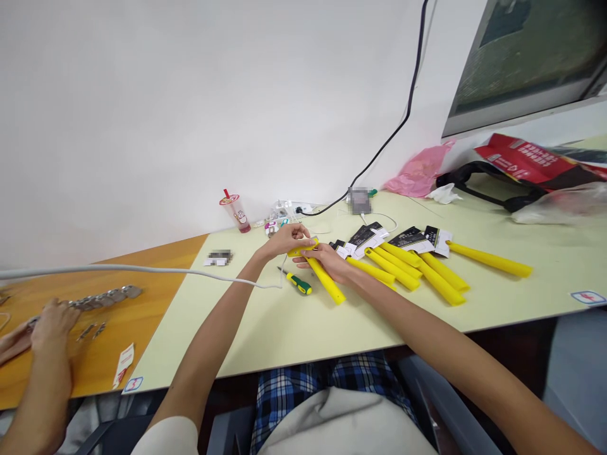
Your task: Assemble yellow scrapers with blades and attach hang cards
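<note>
Workshop: yellow tool (pixel 326 280), screwdriver (pixel 300 285), worktable (pixel 237 341)

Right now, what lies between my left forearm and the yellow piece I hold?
In the head view, a green-and-yellow screwdriver and part of a pale cable show there.

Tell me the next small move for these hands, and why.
Probably steady the yellow tool with the right hand and settle its far end with the left hand before reaching for the screwdriver: both hands meet at that end, while the screwdriver lies free on the table beside the tool.
</note>
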Available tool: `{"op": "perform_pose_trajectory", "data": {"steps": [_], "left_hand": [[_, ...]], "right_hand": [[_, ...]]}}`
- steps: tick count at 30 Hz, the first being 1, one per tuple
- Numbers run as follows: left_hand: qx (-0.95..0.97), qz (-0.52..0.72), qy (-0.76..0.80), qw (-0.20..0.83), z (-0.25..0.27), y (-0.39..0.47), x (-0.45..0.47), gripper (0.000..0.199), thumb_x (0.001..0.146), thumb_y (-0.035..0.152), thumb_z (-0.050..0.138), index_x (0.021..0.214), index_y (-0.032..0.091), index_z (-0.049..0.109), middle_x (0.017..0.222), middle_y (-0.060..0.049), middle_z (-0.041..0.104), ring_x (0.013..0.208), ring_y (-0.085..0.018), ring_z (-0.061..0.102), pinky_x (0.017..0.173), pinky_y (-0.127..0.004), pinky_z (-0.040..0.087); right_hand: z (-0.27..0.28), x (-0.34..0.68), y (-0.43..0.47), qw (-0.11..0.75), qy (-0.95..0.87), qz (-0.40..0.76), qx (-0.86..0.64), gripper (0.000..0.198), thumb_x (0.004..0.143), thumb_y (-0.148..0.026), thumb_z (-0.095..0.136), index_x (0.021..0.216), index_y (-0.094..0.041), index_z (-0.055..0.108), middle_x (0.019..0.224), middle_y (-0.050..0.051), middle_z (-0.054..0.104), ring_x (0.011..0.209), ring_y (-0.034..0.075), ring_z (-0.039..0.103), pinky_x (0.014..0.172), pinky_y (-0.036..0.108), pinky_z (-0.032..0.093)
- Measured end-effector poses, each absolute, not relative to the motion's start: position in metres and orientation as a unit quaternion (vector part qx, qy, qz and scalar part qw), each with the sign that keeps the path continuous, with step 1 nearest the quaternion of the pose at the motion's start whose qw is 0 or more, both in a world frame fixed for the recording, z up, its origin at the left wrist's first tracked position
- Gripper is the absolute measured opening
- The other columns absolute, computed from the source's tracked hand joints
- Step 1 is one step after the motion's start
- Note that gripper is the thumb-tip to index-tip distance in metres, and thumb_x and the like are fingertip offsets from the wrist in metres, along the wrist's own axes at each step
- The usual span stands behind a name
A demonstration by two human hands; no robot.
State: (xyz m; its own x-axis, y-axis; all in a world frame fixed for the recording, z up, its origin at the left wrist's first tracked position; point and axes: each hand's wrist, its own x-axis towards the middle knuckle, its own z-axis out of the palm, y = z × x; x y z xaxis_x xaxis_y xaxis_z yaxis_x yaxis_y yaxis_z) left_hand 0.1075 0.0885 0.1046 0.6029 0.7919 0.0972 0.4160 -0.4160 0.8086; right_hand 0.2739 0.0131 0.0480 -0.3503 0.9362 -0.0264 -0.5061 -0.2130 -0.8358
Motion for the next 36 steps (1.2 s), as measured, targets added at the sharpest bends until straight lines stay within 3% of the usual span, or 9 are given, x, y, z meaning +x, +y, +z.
{"op": "perform_pose_trajectory", "data": {"steps": [4,7,9,11,15,19,22,29,36], "left_hand": [[0.728,0.365,0.389,0.43,0.1,0.082,0.105,0.035,0.085,0.051,0.084,0.094,0.019,0.073,0.082,-0.001,0.061,0.073,-0.013,0.051,0.062,-0.026,0.039],[0.606,0.463,0.397,0.511,0.095,0.08,0.1,0.024,0.092,0.039,0.074,0.104,0.018,0.075,0.098,-0.007,0.068,0.084,-0.014,0.059,0.07,-0.025,0.048],[0.542,0.483,0.384,0.571,0.091,0.079,0.094,0.021,0.088,0.024,0.07,0.108,0.017,0.074,0.108,-0.012,0.07,0.095,-0.016,0.065,0.079,-0.026,0.055],[0.499,0.481,0.368,0.62,0.086,0.078,0.089,0.032,0.079,0.009,0.066,0.109,0.017,0.073,0.12,-0.015,0.072,0.115,-0.02,0.068,0.097,-0.029,0.058],[0.46,0.484,0.345,0.66,0.074,0.075,0.086,0.047,0.07,-0.004,0.064,0.112,0.015,0.074,0.137,-0.016,0.07,0.136,-0.022,0.065,0.12,-0.032,0.05],[0.512,0.463,0.368,0.623,0.066,0.076,0.09,0.038,0.081,0.009,0.075,0.119,0.015,0.075,0.136,-0.019,0.072,0.132,-0.027,0.069,0.119,-0.044,0.05],[0.588,0.422,0.381,0.575,0.063,0.078,0.096,0.047,0.087,0.025,0.081,0.132,0.017,0.072,0.137,-0.02,0.073,0.135,-0.03,0.067,0.119,-0.047,0.047],[0.768,0.334,0.311,0.449,0.053,0.08,0.102,0.07,0.099,0.036,0.068,0.164,0.023,0.048,0.168,-0.014,0.05,0.154,-0.033,0.048,0.13,-0.053,0.033],[0.756,0.345,0.313,0.459,0.051,0.081,0.1,0.073,0.095,0.042,0.077,0.159,0.022,0.05,0.158,-0.018,0.059,0.141,-0.036,0.061,0.12,-0.056,0.048]], "right_hand": [[0.051,0.275,0.013,0.517,-0.356,0.73,-0.272,0.017,0.086,-0.006,0.081,0.098,-0.013,0.072,0.103,0.015,0.083,0.093,0.023,0.083,0.088,0.033,0.07],[0.052,0.276,0.014,0.532,-0.315,0.733,-0.283,0.014,0.088,-0.002,0.075,0.097,-0.012,0.071,0.102,0.015,0.083,0.093,0.023,0.082,0.088,0.033,0.07],[0.052,0.278,0.016,0.546,-0.283,0.733,-0.291,0.015,0.088,-0.001,0.074,0.097,-0.012,0.071,0.101,0.015,0.082,0.094,0.022,0.082,0.089,0.031,0.07],[0.053,0.281,0.018,0.554,-0.264,0.733,-0.293,0.014,0.09,-0.001,0.071,0.097,-0.013,0.07,0.101,0.014,0.082,0.096,0.02,0.082,0.091,0.029,0.069],[0.056,0.287,0.019,0.545,-0.252,0.749,-0.28,0.013,0.095,-0.004,0.063,0.102,-0.013,0.071,0.104,0.016,0.082,0.099,0.02,0.081,0.095,0.03,0.068],[0.059,0.291,0.017,0.525,-0.248,0.777,-0.243,0.018,0.097,-0.011,0.062,0.114,-0.013,0.07,0.111,0.017,0.082,0.104,0.024,0.08,0.096,0.041,0.068],[0.059,0.292,0.017,0.51,-0.255,0.786,-0.239,0.027,0.096,-0.018,0.067,0.122,-0.013,0.069,0.111,0.018,0.081,0.104,0.028,0.08,0.098,0.048,0.067],[0.054,0.295,0.025,0.506,-0.268,0.801,-0.174,0.037,0.097,-0.016,0.066,0.133,-0.014,0.067,0.111,0.016,0.082,0.106,0.031,0.08,0.109,0.056,0.06],[0.045,0.291,0.029,0.507,-0.243,0.813,-0.152,0.035,0.096,-0.009,0.062,0.129,-0.015,0.067,0.105,0.012,0.083,0.1,0.027,0.08,0.105,0.052,0.063]]}}
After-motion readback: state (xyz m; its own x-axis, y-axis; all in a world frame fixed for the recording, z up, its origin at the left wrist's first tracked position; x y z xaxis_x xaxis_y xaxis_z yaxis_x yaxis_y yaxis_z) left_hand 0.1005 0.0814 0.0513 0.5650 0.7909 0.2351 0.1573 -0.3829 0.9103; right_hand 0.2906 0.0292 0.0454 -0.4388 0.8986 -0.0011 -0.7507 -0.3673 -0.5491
